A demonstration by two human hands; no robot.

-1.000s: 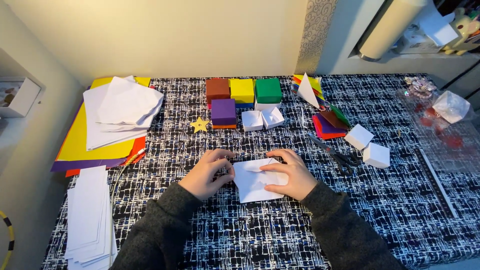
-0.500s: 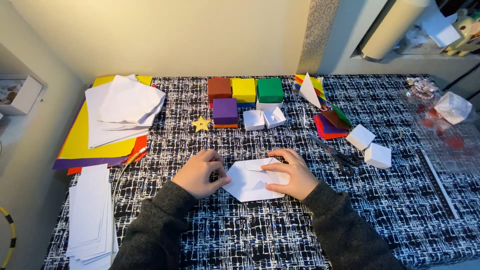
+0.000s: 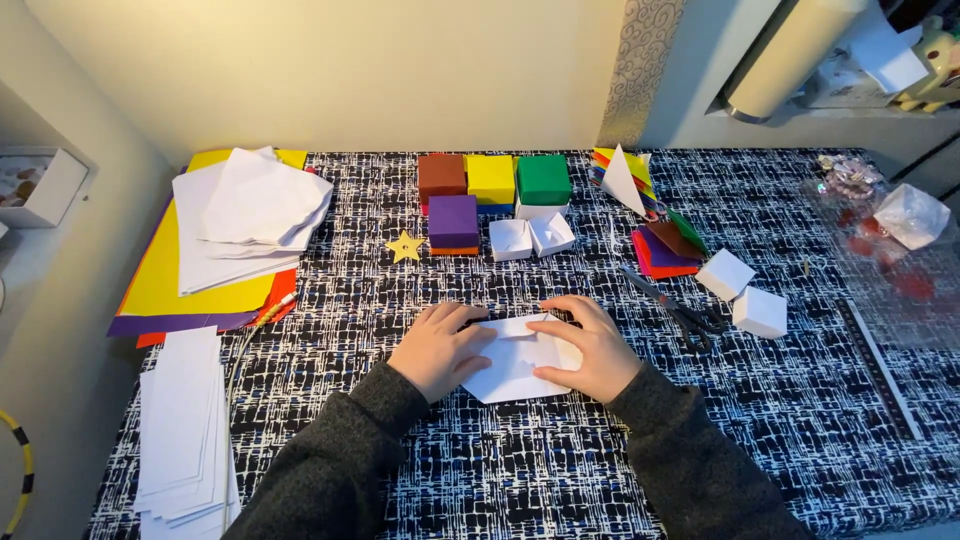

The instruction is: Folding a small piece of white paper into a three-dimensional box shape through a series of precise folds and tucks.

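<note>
Since half a second ago the white paper has been flattened and turned a little, and the left hand has come onto its left edge. It lies on the table just below the two small open white boxes, well left of the scissors. Both hands press it flat, fingers spread and unclenched, gripping nothing; the right hand covers its right half. A clean fold probably calls for holding the paper steady with one palm, matching edges exactly, then running a fingertip outward along the crease.
</note>
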